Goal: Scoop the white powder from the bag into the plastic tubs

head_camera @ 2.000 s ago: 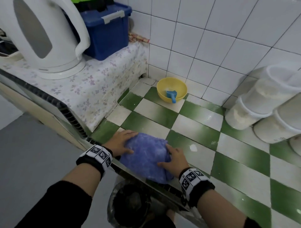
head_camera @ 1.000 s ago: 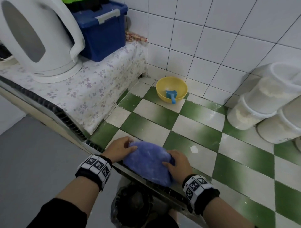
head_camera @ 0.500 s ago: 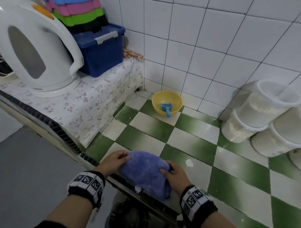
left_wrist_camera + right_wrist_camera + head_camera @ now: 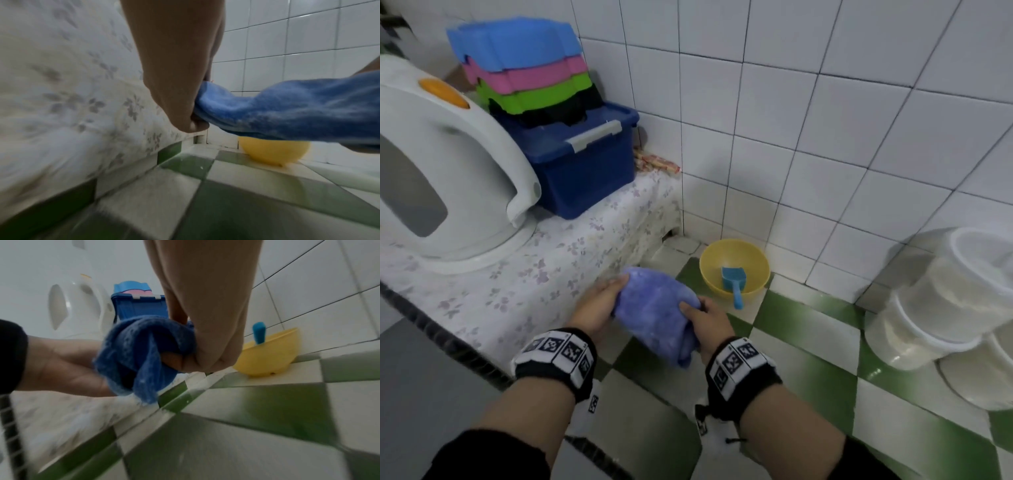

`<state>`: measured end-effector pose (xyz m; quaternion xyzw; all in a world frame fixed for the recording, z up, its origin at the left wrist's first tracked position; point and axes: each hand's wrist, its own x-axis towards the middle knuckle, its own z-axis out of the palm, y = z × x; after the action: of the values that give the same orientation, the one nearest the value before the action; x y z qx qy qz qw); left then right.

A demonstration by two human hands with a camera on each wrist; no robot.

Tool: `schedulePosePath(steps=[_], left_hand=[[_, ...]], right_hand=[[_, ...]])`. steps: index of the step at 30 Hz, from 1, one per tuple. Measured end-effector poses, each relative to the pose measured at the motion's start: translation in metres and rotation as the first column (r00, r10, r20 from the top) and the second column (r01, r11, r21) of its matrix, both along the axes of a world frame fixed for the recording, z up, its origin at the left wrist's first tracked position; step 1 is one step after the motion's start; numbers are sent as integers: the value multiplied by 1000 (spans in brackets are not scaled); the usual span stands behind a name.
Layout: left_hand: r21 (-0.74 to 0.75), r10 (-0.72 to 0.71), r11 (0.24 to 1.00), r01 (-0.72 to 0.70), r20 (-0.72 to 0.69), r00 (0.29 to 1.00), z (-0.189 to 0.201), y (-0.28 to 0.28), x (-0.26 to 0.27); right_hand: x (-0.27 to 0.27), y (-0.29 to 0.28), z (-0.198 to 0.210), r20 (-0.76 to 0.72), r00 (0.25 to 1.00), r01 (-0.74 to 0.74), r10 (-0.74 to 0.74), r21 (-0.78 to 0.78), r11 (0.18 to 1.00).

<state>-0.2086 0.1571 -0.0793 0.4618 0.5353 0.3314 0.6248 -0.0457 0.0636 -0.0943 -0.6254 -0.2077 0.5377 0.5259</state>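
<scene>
Worktop (image 4: 808, 359) is tiled in green-and-white checks, running into a corner of white wall tiles (image 4: 808, 120) with dark grout; light white dusting is showing on some checks. Far left, a raised ledge under a floral cloth (image 4: 544, 274) is carrying a big white kettle (image 4: 448, 178), a dark blue lidded crate (image 4: 585, 164) behind it, and a stack of blue, pink and green plastic pieces (image 4: 524, 68) sitting on the crate. A small patterned packet (image 4: 655, 161) is lying against the wall just beside the crate. Centre: both hands are lifting a blue cloth (image 4: 657, 315) clear of the tiles, near the ledge edge. Left hand (image 4: 599, 305) grip is holding the cloth's left end, fingers curled round it; right hand (image 4: 705, 322) grip is bunching the right end in a fist, a fold hanging below. Cloth is blocking part of the yellow bowl (image 4: 734, 267) in the left wrist view. The bowl is sitting in the corner just past the cloth, with a blue scoop (image 4: 732, 279) inside, handle sticking over the near rim. Far right, plastic tubs (image 4: 945, 308) holding white powder are lying stacked on their sides against the wall, well apart from the hands. Bag is not showing in any view.
</scene>
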Motion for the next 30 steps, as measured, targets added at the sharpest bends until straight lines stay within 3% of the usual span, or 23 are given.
schedulePosePath(steps=[3, 8, 13, 20, 26, 30], left_hand=[[-46, -4, 999, 3, -12, 1000, -8, 42, 9], [-101, 8, 995, -12, -45, 999, -28, 78, 29], [-67, -6, 998, 1, -84, 996, -50, 91, 52], [-152, -156, 975, 161, 47, 987, -44, 83, 84], [-131, -58, 989, 71, 98, 994, -49, 105, 96], [-160, 17, 987, 6, 141, 990, -58, 118, 100]], right_hand=[[2, 49, 2, -83, 996, 33, -39, -73, 997], [13, 91, -1, 56, 996, 83, -76, -136, 987], [25, 81, -15, 161, 966, 233, -202, -207, 950], [31, 58, -31, 275, 917, 346, -290, -181, 921], [40, 78, -13, 252, 919, 338, -303, -111, 935], [55, 85, -7, 275, 890, 410, -363, -137, 902]])
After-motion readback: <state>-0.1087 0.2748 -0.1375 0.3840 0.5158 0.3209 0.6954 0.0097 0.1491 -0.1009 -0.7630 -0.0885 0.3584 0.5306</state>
